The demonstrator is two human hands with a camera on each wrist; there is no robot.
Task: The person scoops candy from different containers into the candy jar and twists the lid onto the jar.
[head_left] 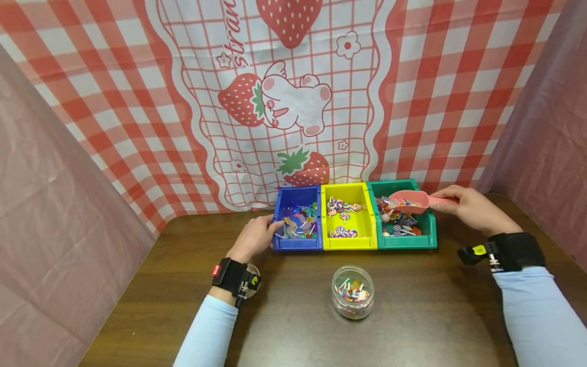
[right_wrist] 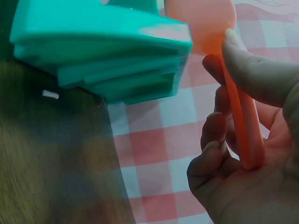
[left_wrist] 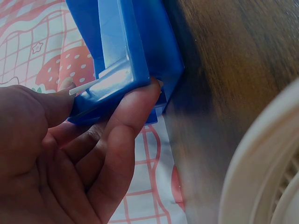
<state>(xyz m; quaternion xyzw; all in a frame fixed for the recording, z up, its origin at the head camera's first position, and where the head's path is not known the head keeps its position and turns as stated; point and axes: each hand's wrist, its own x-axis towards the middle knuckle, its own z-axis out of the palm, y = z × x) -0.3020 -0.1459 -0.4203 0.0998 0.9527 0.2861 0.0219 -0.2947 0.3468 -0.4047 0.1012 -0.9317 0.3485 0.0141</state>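
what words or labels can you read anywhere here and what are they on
"stran", the visible start of a red word cut off by the top edge, on the strawberry backdrop cloth.
The red tag on the left wrist strap is too small to read.
Nothing readable on the blue bin, yellow bin, green bin, jar or pink scoop.

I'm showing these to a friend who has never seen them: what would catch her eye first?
Three bright bins in a row at the table's far edge: the blue bin, yellow bin and green bin, all holding small candy-like charms. The right hand holds a pink scoop over the green one; the left hand grips the blue one's corner.
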